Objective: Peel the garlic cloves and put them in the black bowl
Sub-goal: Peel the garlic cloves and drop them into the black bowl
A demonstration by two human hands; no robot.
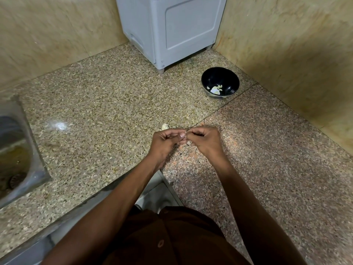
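Over the counter (114, 104): working a garlic clove (188, 142) between both hands.
Left hand (168, 140): curling round the clove, thumb pressing.
Right hand (202, 139): pinching, seemingly picking at skin.
Black bowl (220, 83): lying ahead and rightward, nearer the right hand.
Count: one bowl; one scrap (164, 127) beyond the knuckles; peeled pieces (215, 89) inside, possibly three.

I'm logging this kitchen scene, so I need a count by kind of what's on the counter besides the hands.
Black bowl, pale garlic pieces inside: 1
Garlic clove pinched between left hand and right hand: 1
Garlic piece lying on the counter: 1
Grey appliance: 1
Total: 4
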